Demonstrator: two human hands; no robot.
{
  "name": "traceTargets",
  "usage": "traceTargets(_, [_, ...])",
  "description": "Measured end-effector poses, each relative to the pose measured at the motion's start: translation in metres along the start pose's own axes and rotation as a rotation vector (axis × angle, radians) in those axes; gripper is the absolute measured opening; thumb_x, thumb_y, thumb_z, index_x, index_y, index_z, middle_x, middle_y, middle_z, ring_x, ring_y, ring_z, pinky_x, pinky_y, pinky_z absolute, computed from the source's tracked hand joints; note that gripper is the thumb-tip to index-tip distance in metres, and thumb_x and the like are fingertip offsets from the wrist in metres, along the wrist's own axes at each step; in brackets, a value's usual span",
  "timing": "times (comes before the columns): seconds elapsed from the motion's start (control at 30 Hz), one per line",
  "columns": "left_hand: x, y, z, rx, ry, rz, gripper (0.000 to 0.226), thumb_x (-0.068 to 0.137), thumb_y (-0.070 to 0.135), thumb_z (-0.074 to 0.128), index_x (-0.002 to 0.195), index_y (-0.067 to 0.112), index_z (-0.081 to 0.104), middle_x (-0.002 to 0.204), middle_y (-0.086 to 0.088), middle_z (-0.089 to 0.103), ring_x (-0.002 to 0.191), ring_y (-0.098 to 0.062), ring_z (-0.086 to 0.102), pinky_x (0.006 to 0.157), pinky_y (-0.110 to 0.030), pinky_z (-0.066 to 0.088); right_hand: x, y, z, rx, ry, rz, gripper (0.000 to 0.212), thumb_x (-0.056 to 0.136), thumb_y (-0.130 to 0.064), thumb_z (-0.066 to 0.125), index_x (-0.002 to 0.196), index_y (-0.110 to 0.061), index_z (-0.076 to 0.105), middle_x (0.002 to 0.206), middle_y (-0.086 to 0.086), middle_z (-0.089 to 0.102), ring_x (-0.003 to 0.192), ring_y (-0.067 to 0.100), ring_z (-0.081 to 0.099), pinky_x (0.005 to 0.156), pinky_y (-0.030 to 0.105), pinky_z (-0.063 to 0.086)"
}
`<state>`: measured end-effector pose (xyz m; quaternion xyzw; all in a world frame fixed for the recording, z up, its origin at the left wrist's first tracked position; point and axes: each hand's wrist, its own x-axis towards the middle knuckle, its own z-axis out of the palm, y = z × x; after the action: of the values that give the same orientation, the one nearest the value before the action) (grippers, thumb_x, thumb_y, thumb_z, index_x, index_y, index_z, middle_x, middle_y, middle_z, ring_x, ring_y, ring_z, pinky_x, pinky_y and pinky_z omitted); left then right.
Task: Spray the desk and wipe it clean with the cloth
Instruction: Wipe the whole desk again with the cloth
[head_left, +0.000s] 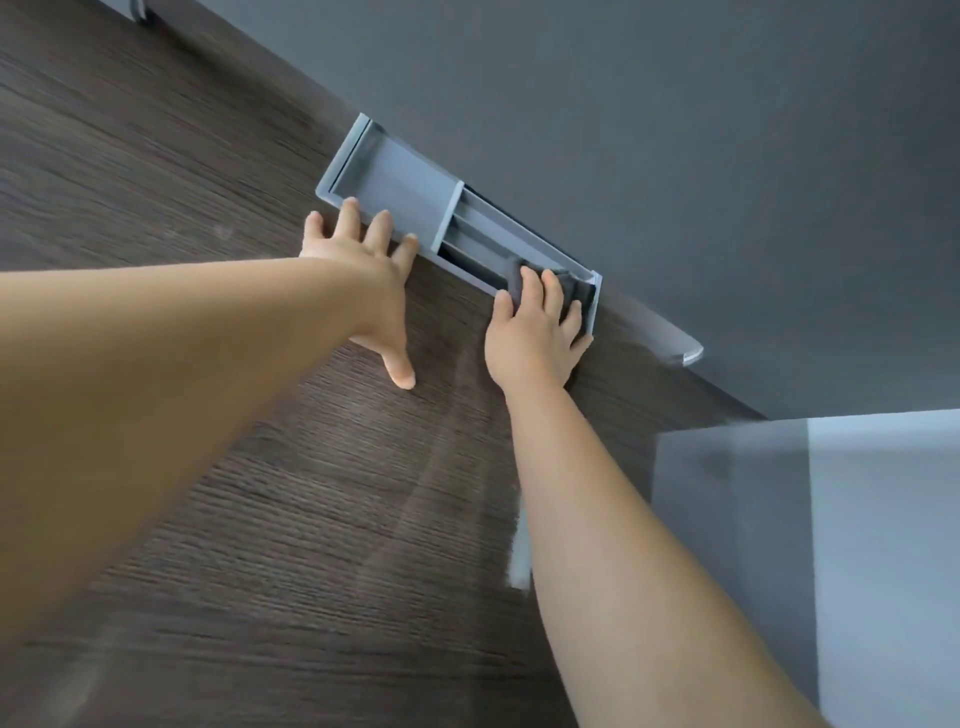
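Head view: the dark wood-grain desk (234, 545) fills most of the frame, with faint wet streaks running toward the recessed grey tray (337, 166) at its back edge, so this looks like the wiping step, now at the tray. Behind the tray rises a grey wall panel (675, 130). Well to the tray's right and nearer the camera stands a pale grey block (857, 545). The tray's left section shows a bare flat floor, and its right section has ribs with dark gaps. The left hand (363, 265) lies flat and released, fingertips touching the tray's near rim. The right hand (530, 332) curls its fingers over the dark cloth (514, 286), pressing it into the tray's right end. Next likely comes working the cloth along those ribs. No spray bottle is in view.
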<state>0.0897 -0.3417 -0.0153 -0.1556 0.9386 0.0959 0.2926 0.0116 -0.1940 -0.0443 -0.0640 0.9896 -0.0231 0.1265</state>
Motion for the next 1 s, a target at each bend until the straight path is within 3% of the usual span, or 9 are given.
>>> traceTargets(0.07, [0.0, 0.001, -0.002, -0.004, -0.011, -0.007, 0.145, 0.045, 0.077, 0.072, 0.149, 0.022, -0.013, 0.157, -0.005, -0.01, 0.143, -0.036, -0.016, 0.116, -0.055, 0.005, -0.003, -0.022, 0.004, 0.027, -0.004, 0.006, 0.05, 0.101, -0.046, 0.019, 0.149, -0.036, 0.014, 0.159, -0.01, 0.002, 0.145, 0.032, -0.003, 0.113, 0.061, -0.004])
traceTargets(0.17, [0.001, 0.003, 0.0, -0.008, -0.004, -0.011, 0.143, 0.044, 0.077, 0.072, 0.149, 0.023, -0.009, 0.157, -0.004, -0.008, 0.143, -0.036, -0.015, 0.116, -0.055, 0.006, -0.014, -0.062, 0.013, 0.065, -0.02, -0.138, 0.051, 0.1, -0.046, 0.022, 0.149, -0.037, 0.014, 0.16, -0.01, 0.002, 0.145, 0.031, -0.005, 0.112, 0.06, -0.008])
traceTargets(0.3, [0.0, 0.001, 0.002, -0.015, 0.007, -0.002, 0.144, 0.044, 0.079, 0.071, 0.149, 0.023, -0.009, 0.157, -0.004, -0.008, 0.143, -0.035, -0.015, 0.116, -0.053, 0.005, -0.008, -0.038, 0.009, 0.024, 0.016, -0.253, 0.049, 0.101, -0.044, 0.024, 0.149, -0.039, 0.015, 0.159, -0.014, 0.004, 0.146, 0.025, -0.001, 0.116, 0.054, -0.003])
traceTargets(0.43, [0.0, 0.002, -0.001, 0.005, -0.025, -0.009, 0.146, 0.044, 0.077, 0.072, 0.149, 0.021, -0.012, 0.156, -0.005, -0.006, 0.143, -0.036, -0.014, 0.116, -0.055, 0.007, 0.003, 0.022, -0.001, 0.006, 0.04, -0.032, 0.049, 0.101, -0.044, 0.022, 0.149, -0.036, 0.017, 0.159, -0.014, 0.005, 0.146, 0.024, 0.001, 0.116, 0.055, 0.001])
traceTargets(0.53, [-0.002, 0.01, -0.007, 0.038, -0.035, -0.033, 0.144, 0.046, 0.073, 0.075, 0.149, 0.015, -0.008, 0.156, -0.009, -0.002, 0.143, -0.039, -0.011, 0.115, -0.056, 0.009, 0.004, 0.008, 0.001, 0.071, 0.026, 0.065, 0.049, 0.101, -0.044, 0.021, 0.149, -0.034, 0.017, 0.159, -0.01, 0.004, 0.146, 0.029, -0.005, 0.114, 0.06, -0.004])
traceTargets(0.67, [-0.001, 0.028, -0.009, 0.012, -0.025, 0.004, 0.138, 0.048, 0.071, 0.076, 0.15, 0.015, 0.0, 0.157, -0.012, -0.007, 0.144, -0.036, -0.012, 0.117, -0.051, 0.006, -0.011, -0.041, 0.009, 0.109, -0.033, -0.164, 0.049, 0.101, -0.045, 0.022, 0.149, -0.038, 0.016, 0.159, -0.011, 0.003, 0.145, 0.029, -0.009, 0.112, 0.06, -0.01])
traceTargets(0.77, [0.001, 0.031, -0.003, 0.011, -0.026, 0.034, 0.145, 0.045, 0.072, 0.076, 0.149, 0.012, -0.006, 0.157, -0.01, -0.01, 0.143, -0.036, -0.014, 0.118, -0.049, 0.006, -0.006, -0.025, 0.008, 0.059, -0.013, -0.27, 0.049, 0.101, -0.045, 0.022, 0.149, -0.042, 0.012, 0.159, -0.015, 0.004, 0.146, 0.024, -0.004, 0.115, 0.055, -0.007])
traceTargets(0.9, [0.001, 0.026, 0.0, 0.014, -0.013, 0.055, 0.15, 0.043, 0.077, 0.073, 0.149, 0.011, -0.009, 0.157, -0.009, -0.008, 0.143, -0.035, -0.012, 0.118, -0.047, 0.007, 0.005, 0.043, 0.0, 0.051, 0.045, -0.05, 0.049, 0.102, -0.042, 0.022, 0.15, -0.039, 0.012, 0.159, -0.016, 0.0, 0.147, 0.022, -0.001, 0.117, 0.052, -0.001])
traceTargets(1.0, [0.003, 0.028, -0.001, 0.023, -0.013, 0.054, 0.15, 0.042, 0.078, 0.073, 0.149, 0.011, -0.009, 0.157, -0.009, -0.006, 0.143, -0.035, -0.01, 0.118, -0.048, 0.01, 0.008, 0.054, 0.001, 0.126, 0.1, 0.011, 0.048, 0.103, -0.036, 0.022, 0.15, -0.037, 0.013, 0.159, -0.017, -0.002, 0.147, 0.02, 0.001, 0.119, 0.048, 0.001])
